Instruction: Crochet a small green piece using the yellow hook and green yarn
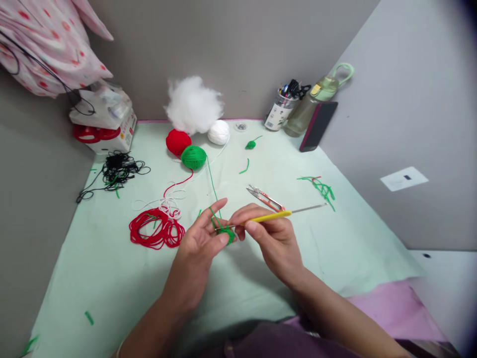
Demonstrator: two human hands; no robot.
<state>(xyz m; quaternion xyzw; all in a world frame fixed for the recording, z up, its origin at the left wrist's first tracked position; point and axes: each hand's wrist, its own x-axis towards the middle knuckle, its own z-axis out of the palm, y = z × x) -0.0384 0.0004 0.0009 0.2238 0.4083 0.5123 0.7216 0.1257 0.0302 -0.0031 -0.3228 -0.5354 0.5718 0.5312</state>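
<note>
Hands crocheting green yarn over a pale green desk [112, 278].

Left to right: a tangle of black cord [118, 170] lies far left, a loose coil of red yarn [156, 229] sits just left of the left hand [199, 241], and beyond them rest a red ball [178, 141], a green ball [193, 157] and a white ball [218, 132] below a puff of white stuffing [193, 103]. The left hand's grip is closed, thumb and fingers pinching a small green crochet piece [226, 233], with a green strand running over the forefinger towards the green ball. The right hand [274, 238] has its grip closed on a yellow-handled crochet hook [276, 216], its tip at the piece. Thread snips [265, 198] lie just beyond; green scraps [321, 188] further right.
</note>
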